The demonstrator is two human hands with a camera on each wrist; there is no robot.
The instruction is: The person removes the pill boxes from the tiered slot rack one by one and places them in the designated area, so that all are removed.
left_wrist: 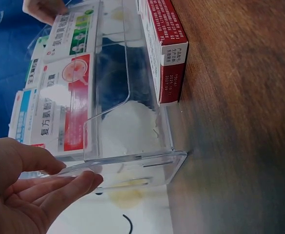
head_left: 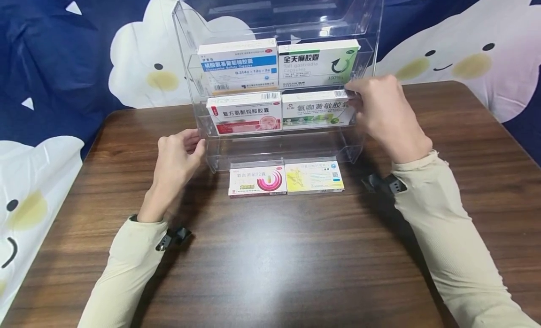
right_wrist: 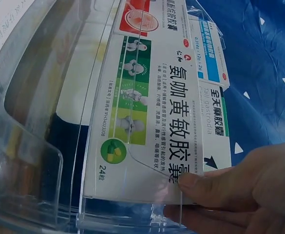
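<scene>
A clear plastic tiered rack (head_left: 274, 149) stands on the table with medicine boxes in its upper and middle tiers. My left hand (head_left: 173, 161) pinches the edge of its left side wall between thumb and fingers. At the right end of the middle tier, my right hand (head_left: 382, 114) grips the corner of a white and green capsule box (right_wrist: 132, 122), thumb on its front; the other fingertips are partly hidden. Beside that box is a red and white box (head_left: 245, 114). Above them sit a blue and white box (head_left: 236, 67) and a green and white box (head_left: 319, 62).
At the rack's foot, a magenta and white box (head_left: 257, 180) and a yellow and white box (head_left: 314, 176) lie side by side. The wooden table (head_left: 270, 262) extends toward me. Behind it hangs a dark blue cloth (head_left: 50, 60) with white cloud faces.
</scene>
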